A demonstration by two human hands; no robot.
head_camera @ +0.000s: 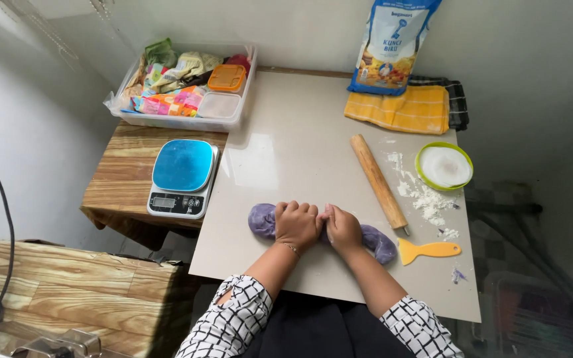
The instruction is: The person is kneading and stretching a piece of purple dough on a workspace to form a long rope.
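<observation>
Purple dough (263, 221) lies as a thick roll across the near middle of the pale surface (300, 139), pressed under both hands. The left hand (296, 225) is curled in a loose fist, its grip closed down onto the dough, and the right hand (343, 229) is pressed likewise just beside it, the two touching at the knuckles. Only the ends of the roll are seen, one out past each hand.

Sticking may be judged the main risk: hardly any flour is seen under the roll, the scattered flour (426, 195) lying well off beyond the right hand. With uneven pressure the roll could thin in the middle and tear. The yellow scraper (429, 250), just beside the roll's right end, could be knocked toward the edge.

A wooden rolling pin (379, 182) is laid diagonally beyond the right hand, with a green-rimmed bowl (444, 166) farther out. A flour bag (392, 43) and a yellow cloth (399, 109) are set against the white wall. Beyond the left hand, a blue-topped kitchen scale (182, 176) and a clear tub of packets (187, 86) are carried on a lower wooden table (117, 179).
</observation>
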